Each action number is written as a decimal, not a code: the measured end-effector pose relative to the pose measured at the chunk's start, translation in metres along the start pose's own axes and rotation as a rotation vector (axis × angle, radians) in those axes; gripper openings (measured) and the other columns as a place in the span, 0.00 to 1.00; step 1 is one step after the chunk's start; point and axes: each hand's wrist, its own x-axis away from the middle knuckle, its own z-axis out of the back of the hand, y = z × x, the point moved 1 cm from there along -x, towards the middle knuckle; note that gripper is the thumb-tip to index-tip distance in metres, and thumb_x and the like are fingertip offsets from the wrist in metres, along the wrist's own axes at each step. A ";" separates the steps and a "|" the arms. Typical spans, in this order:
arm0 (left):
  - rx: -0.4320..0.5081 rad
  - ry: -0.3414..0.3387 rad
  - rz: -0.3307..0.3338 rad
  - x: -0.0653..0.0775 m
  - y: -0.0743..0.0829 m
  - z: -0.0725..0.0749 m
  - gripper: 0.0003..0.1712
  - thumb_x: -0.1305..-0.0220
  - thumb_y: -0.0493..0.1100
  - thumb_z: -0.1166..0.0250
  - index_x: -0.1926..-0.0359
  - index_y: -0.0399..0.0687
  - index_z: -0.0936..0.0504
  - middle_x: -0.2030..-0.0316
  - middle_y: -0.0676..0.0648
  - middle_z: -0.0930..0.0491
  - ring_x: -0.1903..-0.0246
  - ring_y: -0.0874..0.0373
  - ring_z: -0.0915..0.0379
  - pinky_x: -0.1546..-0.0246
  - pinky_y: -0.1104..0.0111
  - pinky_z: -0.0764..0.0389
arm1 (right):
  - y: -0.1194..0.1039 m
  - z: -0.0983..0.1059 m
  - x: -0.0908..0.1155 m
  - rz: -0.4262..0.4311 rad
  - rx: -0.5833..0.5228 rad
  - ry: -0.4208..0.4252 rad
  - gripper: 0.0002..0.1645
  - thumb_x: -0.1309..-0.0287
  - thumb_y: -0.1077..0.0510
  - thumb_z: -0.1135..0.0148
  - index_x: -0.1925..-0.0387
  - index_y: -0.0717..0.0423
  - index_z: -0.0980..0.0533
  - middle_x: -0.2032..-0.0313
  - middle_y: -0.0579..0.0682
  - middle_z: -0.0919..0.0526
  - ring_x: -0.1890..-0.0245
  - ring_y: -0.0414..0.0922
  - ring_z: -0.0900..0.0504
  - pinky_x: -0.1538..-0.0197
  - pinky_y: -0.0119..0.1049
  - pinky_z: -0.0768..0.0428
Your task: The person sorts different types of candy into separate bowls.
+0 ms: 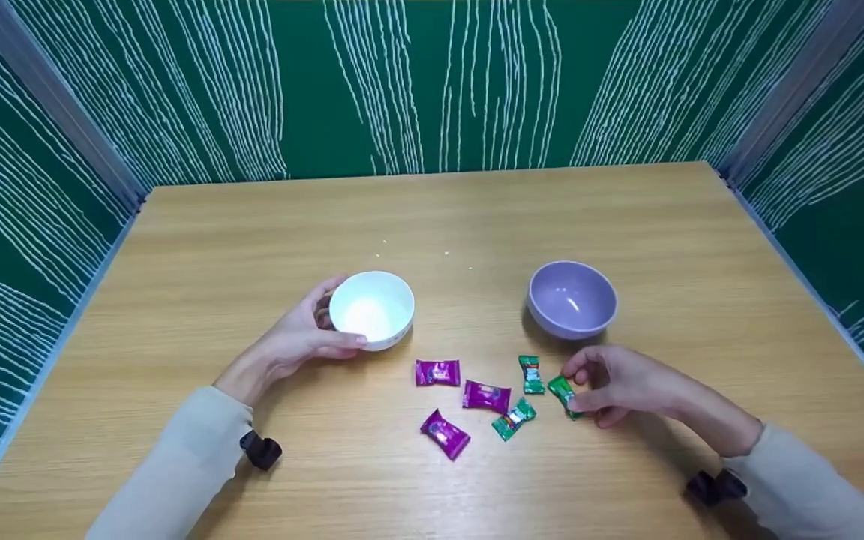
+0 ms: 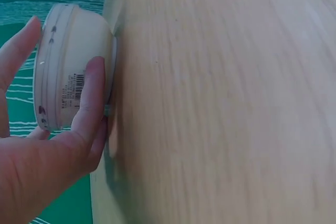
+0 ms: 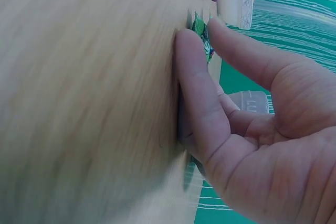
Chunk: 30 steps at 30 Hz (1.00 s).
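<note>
On the left, my left hand (image 1: pixel 301 330) grips a white bowl (image 1: pixel 372 309), thumb at its near rim and fingers about its left side. The left wrist view shows this bowl (image 2: pixel 84 40) from outside, with a barcode on its wall. My right hand (image 1: pixel 627 382) has thumb and fingertips at a green-wrapped candy (image 1: pixel 561 390), pinching it at the table; the fingers partly hide it in the right wrist view. Two more green-wrapped candies (image 1: pixel 530 373) lie just left of that hand. Three purple-wrapped candies (image 1: pixel 437 373) lie between the hands.
A purple bowl (image 1: pixel 572 300) stands upright beyond my right hand, with nothing visible inside. Small pale specks (image 1: pixel 446 253) dot the wooden table (image 1: pixel 289 217) farther back. Green panels with white streaks (image 1: pixel 432 90) enclose the far edge and both sides.
</note>
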 end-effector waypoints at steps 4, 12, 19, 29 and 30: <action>-0.013 -0.004 -0.031 -0.001 0.000 0.000 0.67 0.56 0.26 0.19 0.20 0.58 0.47 0.24 0.42 0.53 0.34 0.37 0.37 0.54 0.51 0.16 | -0.003 -0.003 -0.001 -0.010 0.017 0.012 0.29 0.45 0.62 0.24 0.46 0.65 0.29 0.57 0.56 0.30 0.65 0.48 0.19 0.64 0.47 0.13; -0.111 0.043 -0.014 0.000 0.004 -0.002 0.68 0.59 0.33 0.15 0.21 0.58 0.45 0.27 0.40 0.46 0.37 0.39 0.33 0.54 0.55 0.15 | -0.006 -0.002 -0.002 0.013 0.077 0.020 0.31 0.44 0.60 0.24 0.42 0.62 0.28 0.58 0.55 0.30 0.63 0.48 0.22 0.67 0.47 0.13; -0.398 0.085 -0.059 -0.002 0.015 -0.005 0.66 0.62 0.51 0.13 0.23 0.56 0.40 0.30 0.46 0.36 0.34 0.45 0.38 0.34 0.53 0.30 | -0.005 0.000 0.004 0.065 0.085 0.019 0.24 0.44 0.62 0.25 0.47 0.62 0.24 0.59 0.55 0.27 0.63 0.48 0.22 0.68 0.44 0.13; -0.504 0.106 -0.085 -0.001 0.012 -0.001 0.67 0.63 0.58 0.14 0.23 0.55 0.39 0.31 0.48 0.34 0.33 0.47 0.39 0.29 0.46 0.42 | -0.010 -0.006 0.008 0.208 0.280 0.067 0.16 0.44 0.68 0.28 0.54 0.59 0.20 0.61 0.50 0.19 0.59 0.48 0.22 0.59 0.33 0.18; -0.507 0.113 -0.080 0.000 0.011 0.000 0.67 0.63 0.58 0.13 0.23 0.55 0.39 0.31 0.47 0.34 0.33 0.47 0.39 0.29 0.46 0.42 | -0.011 -0.007 0.008 0.203 0.303 0.074 0.16 0.44 0.68 0.28 0.54 0.59 0.20 0.61 0.49 0.18 0.58 0.48 0.21 0.56 0.34 0.18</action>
